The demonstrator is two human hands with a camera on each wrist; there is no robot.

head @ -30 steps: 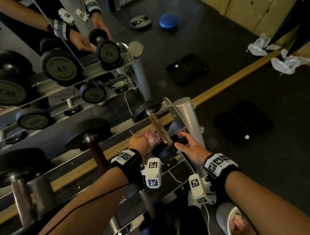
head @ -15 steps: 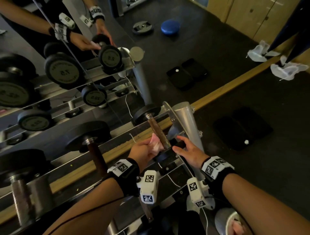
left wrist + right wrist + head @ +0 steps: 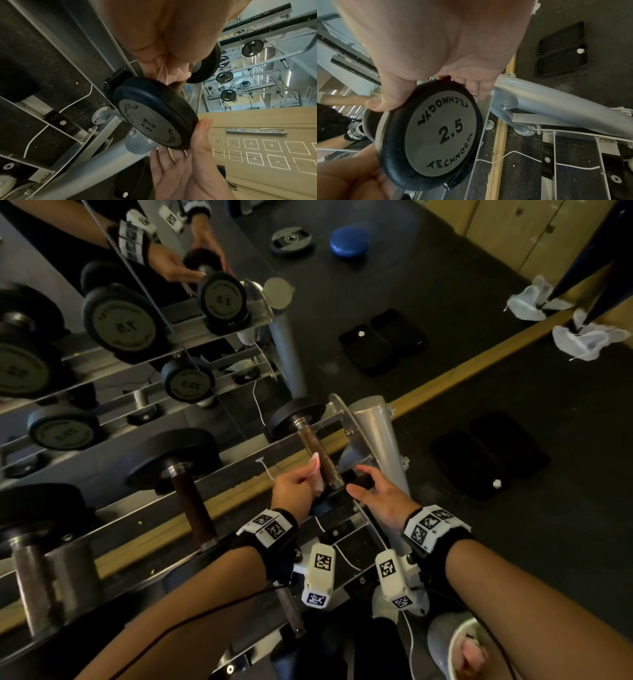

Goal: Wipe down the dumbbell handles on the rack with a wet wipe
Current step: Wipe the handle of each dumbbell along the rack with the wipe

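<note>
Only wrist cam: dumbbell [image 3: 440, 129] "2.5", prob.

The left hand [image 3: 291, 491] hides most of the pink wipe [image 3: 317, 470] and the handle's near end.

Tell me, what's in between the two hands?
The small dumbbell's handle and near weight: left hand holds the pink wipe against it, right hand steadies. Head view.

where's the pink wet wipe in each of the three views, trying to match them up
Head: the pink wet wipe sits just left of centre, gripped by the left hand against the dumbbell handle.
Left wrist: upper centre, bunched under the fingers, above the near weight plate.
Right wrist: not visible; the left hand at the lower left hides it.
Shared landmark: the 2.5 weight plate, also at, held by the right hand.
</note>
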